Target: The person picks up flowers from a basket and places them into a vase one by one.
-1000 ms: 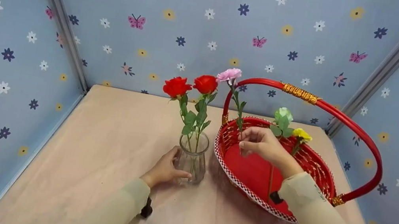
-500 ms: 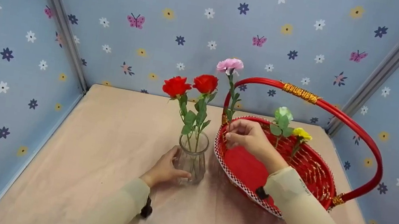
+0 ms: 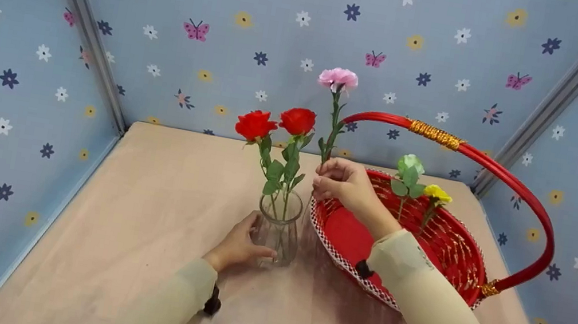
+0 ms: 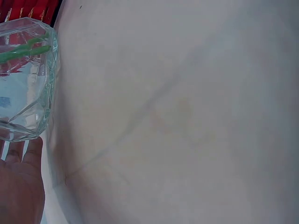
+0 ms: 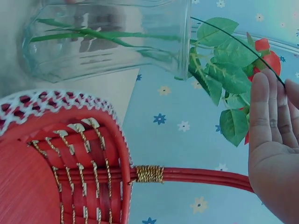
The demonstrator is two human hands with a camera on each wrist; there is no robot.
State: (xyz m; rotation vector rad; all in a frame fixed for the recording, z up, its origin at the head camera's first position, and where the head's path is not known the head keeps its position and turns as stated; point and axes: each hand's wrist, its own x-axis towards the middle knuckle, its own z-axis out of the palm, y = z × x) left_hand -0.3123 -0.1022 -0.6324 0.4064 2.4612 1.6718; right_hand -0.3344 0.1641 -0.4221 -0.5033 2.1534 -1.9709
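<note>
My left hand (image 3: 240, 245) grips the lower part of a clear glass vase (image 3: 278, 227) on the table, which holds two red roses (image 3: 276, 123). My right hand (image 3: 340, 184) pinches the green stem of a pink carnation (image 3: 338, 79) and holds it upright between the vase and the near rim of the red basket (image 3: 443, 250). In the right wrist view the vase (image 5: 107, 37) and the basket rim (image 5: 70, 107) lie close to my fingers (image 5: 268, 121). In the left wrist view my palm (image 4: 18, 186) sits against the vase base (image 4: 25, 79).
A green flower (image 3: 410, 167) and a yellow flower (image 3: 437, 195) stand at the basket's far side. The red handle (image 3: 475, 157) arches over the basket. Blue patterned walls (image 3: 308, 37) close in the beige table (image 3: 154, 210) on three sides.
My right hand has lifted the pink carnation out of the basket and carried it left and up, toward the vase. My left hand has stayed on the vase.
</note>
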